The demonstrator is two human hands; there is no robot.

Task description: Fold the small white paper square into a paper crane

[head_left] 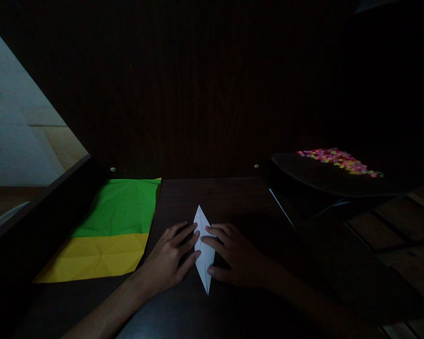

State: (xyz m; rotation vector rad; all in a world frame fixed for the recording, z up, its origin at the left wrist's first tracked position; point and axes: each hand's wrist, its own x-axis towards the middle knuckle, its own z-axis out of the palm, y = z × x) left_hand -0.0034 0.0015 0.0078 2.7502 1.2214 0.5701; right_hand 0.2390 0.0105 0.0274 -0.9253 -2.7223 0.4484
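A white sheet of paper folded into a long, narrow diamond [204,256] lies on the dark wooden surface, one point facing away and one toward me. A crease or seam runs down its length. My left hand [171,252] rests along its left edge, fingers stretched out and spread, the tips touching the paper. From the other side, my right hand [233,254] lays its spread fingertips on the right half. Neither hand is wrapped round the paper; both press it from above.
Creased green paper [122,207] and yellow paper [95,256] lie overlapping at the left, beside a raised dark edge [38,212]. A dark upright panel [198,94] stands behind. Small pink, red and yellow pieces [339,160] sit on a dark object [304,174] at the right.
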